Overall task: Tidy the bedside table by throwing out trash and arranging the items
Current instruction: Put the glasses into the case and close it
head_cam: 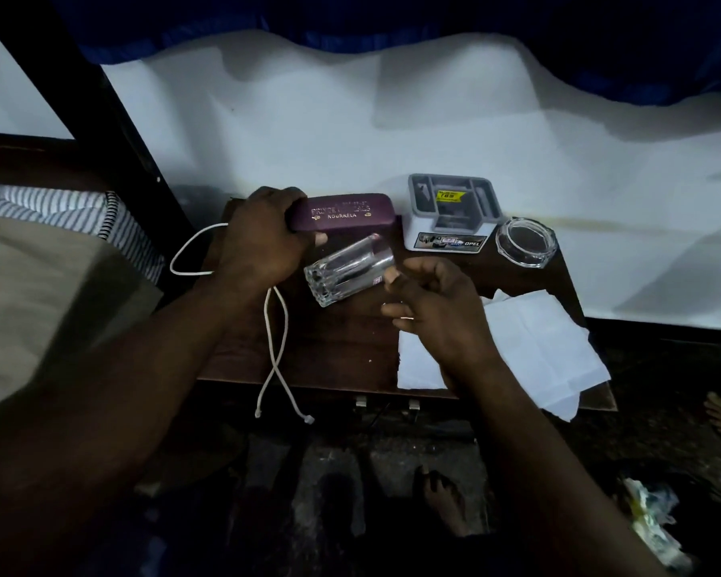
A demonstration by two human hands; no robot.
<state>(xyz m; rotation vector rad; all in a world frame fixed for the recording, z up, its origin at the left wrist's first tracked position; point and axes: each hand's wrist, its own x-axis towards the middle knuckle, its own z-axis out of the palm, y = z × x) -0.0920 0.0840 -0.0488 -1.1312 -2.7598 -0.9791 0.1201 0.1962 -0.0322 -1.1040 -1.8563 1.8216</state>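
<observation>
Dim light covers a dark wooden bedside table (342, 360), where the left hand (263, 243) grips one end of a purple hard spectacle case (346, 212). The right hand (433, 310), fingers loosely curled, touches an empty clear faceted glass tumbler (346, 272) lying tilted; whether it pinches, I cannot tell. Best to stand the tumbler upright gently, beside the grey-and-white plastic organiser (413, 235), which shows only a yellow label.

The left arm (150, 368) comes in from 7 o'clock and reaches toward 1 o'clock. The left hand (263, 243) is back-up, with its fingers wrapped over the case's (342, 214) far edge and its thumb under the near edge. The right arm (537, 443) enters from 5 o'clock, heading toward 11 o'clock. The right hand (433, 310) is loosely curled, its thumb tip touching the glass (346, 270) at its 10 o'clock.
</observation>
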